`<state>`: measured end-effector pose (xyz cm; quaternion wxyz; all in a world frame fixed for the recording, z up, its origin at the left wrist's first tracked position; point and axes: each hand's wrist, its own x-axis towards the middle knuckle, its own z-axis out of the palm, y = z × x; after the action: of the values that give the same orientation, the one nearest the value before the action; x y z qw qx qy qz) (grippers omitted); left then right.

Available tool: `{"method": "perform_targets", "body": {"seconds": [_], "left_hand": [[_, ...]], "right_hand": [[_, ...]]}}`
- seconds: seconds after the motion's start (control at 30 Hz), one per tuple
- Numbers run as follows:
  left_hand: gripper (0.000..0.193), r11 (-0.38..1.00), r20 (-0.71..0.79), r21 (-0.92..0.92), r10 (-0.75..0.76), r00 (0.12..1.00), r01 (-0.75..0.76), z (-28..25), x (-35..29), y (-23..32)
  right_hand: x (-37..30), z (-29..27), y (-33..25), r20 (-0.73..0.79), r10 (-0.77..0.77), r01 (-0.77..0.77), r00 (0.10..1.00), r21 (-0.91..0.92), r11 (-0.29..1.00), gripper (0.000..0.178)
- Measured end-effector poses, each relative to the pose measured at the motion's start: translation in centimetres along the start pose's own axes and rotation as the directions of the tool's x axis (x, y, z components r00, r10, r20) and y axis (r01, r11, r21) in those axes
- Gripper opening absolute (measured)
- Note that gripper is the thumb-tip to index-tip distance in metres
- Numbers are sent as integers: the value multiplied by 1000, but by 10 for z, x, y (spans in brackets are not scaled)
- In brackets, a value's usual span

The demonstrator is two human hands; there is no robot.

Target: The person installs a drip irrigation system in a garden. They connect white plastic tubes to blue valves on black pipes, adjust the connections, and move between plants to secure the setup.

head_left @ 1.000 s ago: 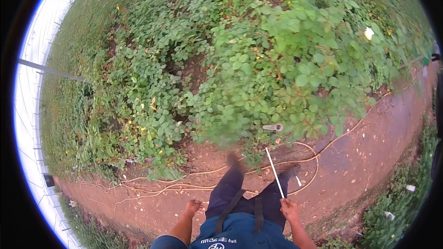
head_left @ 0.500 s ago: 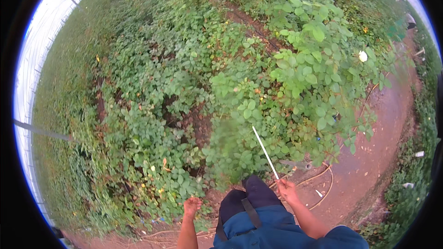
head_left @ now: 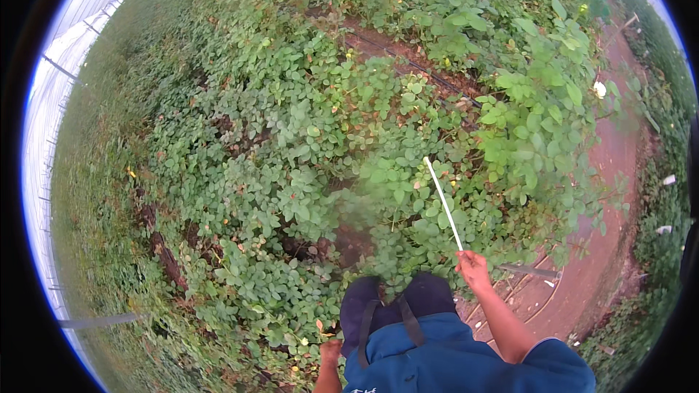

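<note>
My right hand (head_left: 474, 271) is closed around the lower end of a thin, straight white stick (head_left: 443, 205). The stick slants up and slightly left, its far tip over the leaves of a dense bed of rose bushes (head_left: 284, 182). At my lower left, my left hand (head_left: 330, 351) hangs low beside the foliage, close to a pale orange leaf (head_left: 320, 327). Its fingers look curled in, and nothing shows in them. My dark-trousered legs (head_left: 364, 306) stand against the bushes.
A reddish dirt path (head_left: 604, 247) runs along the right, with a grey pipe (head_left: 530, 271) and hose lines on it. Beyond lies another green row (head_left: 659, 247). A white flower (head_left: 599, 89) stands at the bed's right edge. Black drip tubing (head_left: 415, 67) crosses bare soil further off.
My view has shifted, so the bushes sit differently in it. The right hand and its stick appear further up and right. The left hand is lower, nearer the pale orange leaf.
</note>
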<state>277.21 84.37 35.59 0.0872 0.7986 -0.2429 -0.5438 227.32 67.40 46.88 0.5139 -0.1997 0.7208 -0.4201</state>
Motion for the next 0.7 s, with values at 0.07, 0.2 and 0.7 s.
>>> {"method": "perform_targets", "body": {"seconds": [0.07, 0.2, 0.7], "left_hand": [[14, 974, 46, -222, -41, 998, 50, -55, 55, 84], [3, 940, -6, -215, 270, 963, -264, -123, 142, 283], [21, 888, 367, -120, 456, 811, -444, 20, 258, 663]], "right_hand": [[-7, 33, -3, -36, 57, -55, 998, 31, 998, 25], [-11, 84, -23, -109, 56, -48, 993, 74, 996, 26], [129, 136, -65, -405, 163, -29, 900, 316, 948, 26]]}}
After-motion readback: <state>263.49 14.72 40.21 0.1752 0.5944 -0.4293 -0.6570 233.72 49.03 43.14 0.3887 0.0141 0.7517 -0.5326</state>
